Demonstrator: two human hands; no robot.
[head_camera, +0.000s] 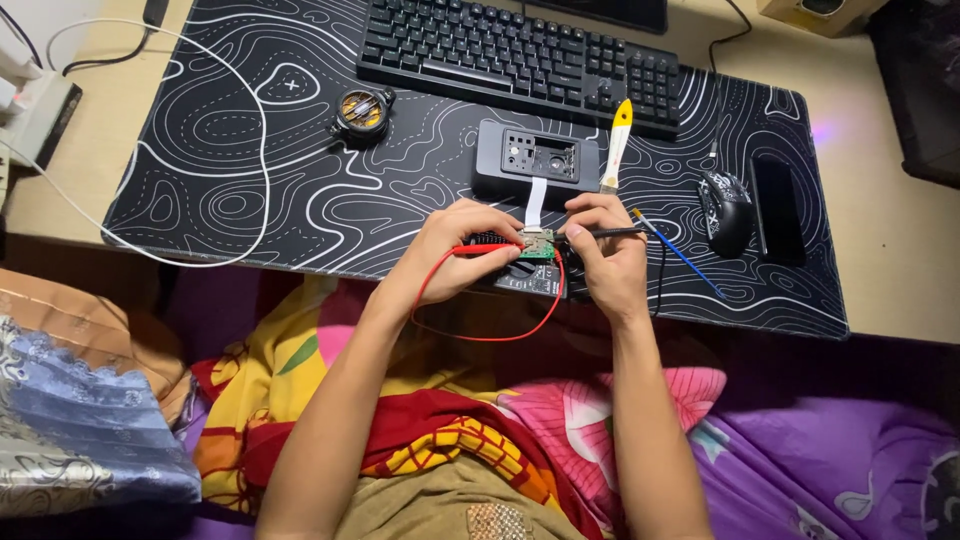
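My left hand (455, 250) grips a red probe (485, 249) whose red lead loops down below the desk edge. In my right hand (606, 255) is a black probe (615, 232). Both probe tips meet on a small green circuit board (537, 246) held between the hands. A white ribbon cable (537, 201) joins the board to a dark opened device shell (538, 158) lying just beyond. Under the hands sits a dark meter-like unit (530, 279), partly hidden.
A black patterned desk mat (300, 190) carries a black keyboard (520, 55), a brush with a yellow handle (616, 142), a round part with gold inside (363, 112), a blue-tipped stick (680, 252), a mouse (726, 208) and a phone (777, 210). A white cable (262, 150) curves across at left.
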